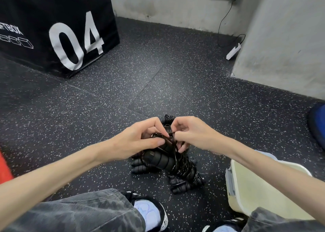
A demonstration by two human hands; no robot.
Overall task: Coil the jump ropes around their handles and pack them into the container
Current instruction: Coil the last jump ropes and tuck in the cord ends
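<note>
Left hand: the left hand (139,140) is held above the floor, fingers curled round the upper end of a black jump rope (168,159) — the cord is pinched between thumb and fingertips.
Right hand: the right hand (191,135) is set just beside the left, fingers bent, a loop of the same cord being pinched at the top of the bundle.
Jump rope: the handles are held tilted, the lower end toward the container; cord is seen wound in coils round the lower part.
Other ropes: a pile of black ropes (181,184) lies on the floor (123,91) directly under the held one, in front of the shoes.
Container: a cream plastic container (255,187) stands on the floor at the right, under the right forearm; its inside is partly hidden.
Box: a black box (52,21) marked 04 is placed at the far left, near the wall (167,8).
Power strip: a white power strip (233,50) lies by the far wall — its cable is run up to a socket.
</note>
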